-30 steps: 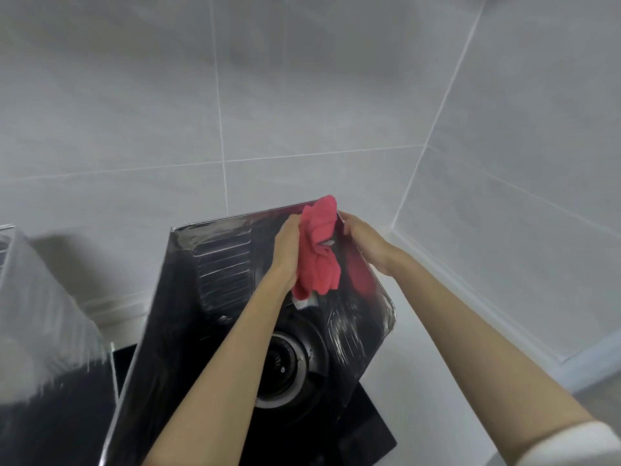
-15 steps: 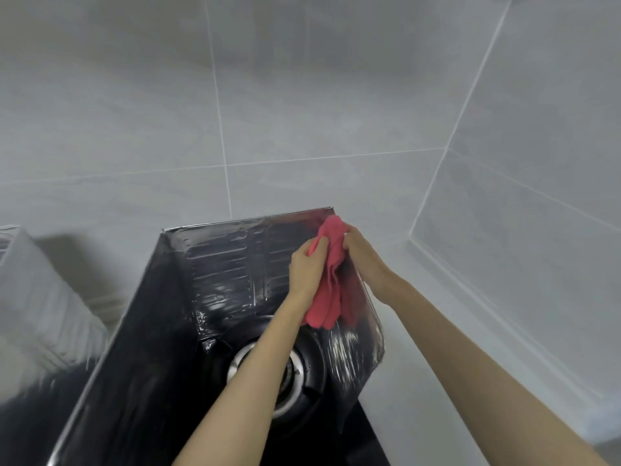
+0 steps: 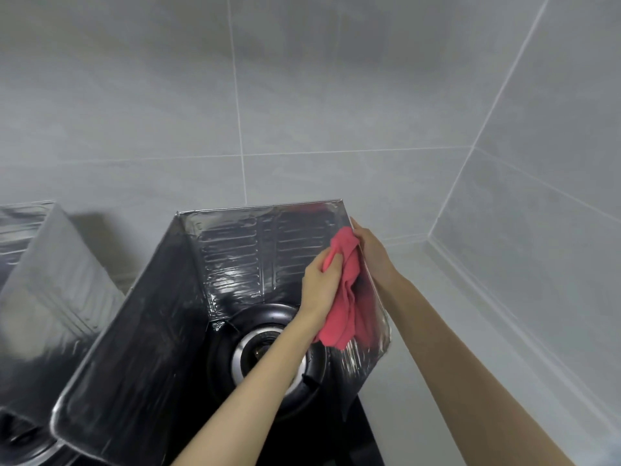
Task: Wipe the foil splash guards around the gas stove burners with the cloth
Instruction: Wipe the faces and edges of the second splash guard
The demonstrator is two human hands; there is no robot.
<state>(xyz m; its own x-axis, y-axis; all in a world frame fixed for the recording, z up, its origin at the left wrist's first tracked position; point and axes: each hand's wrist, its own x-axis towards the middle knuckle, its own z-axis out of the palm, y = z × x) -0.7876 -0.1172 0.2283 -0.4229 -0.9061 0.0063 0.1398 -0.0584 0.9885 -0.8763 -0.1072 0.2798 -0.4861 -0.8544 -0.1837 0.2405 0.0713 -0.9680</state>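
Foil splash guard [image 3: 235, 264]: three panels, standing on the black stove [image 3: 364, 445] around its right-hand burner [image 3: 255, 351], close to the tiled wall [image 3: 302, 95].

Red cloth [image 3: 342, 297]: bunched against the inner face of the guard's right panel, near its top edge, the tail hanging toward the burner.

Left hand [image 3: 319, 284]: fingers curled tight round the cloth.

Right hand [image 3: 373, 253]: laid on the same panel's outer face (grip hidden; cannot tell).

Second foil guard [image 3: 50, 280]: at the stove's left edge.

Left grip [image 3: 319, 284] curled tight, right grip [image 3: 373, 253] flat, arms extended
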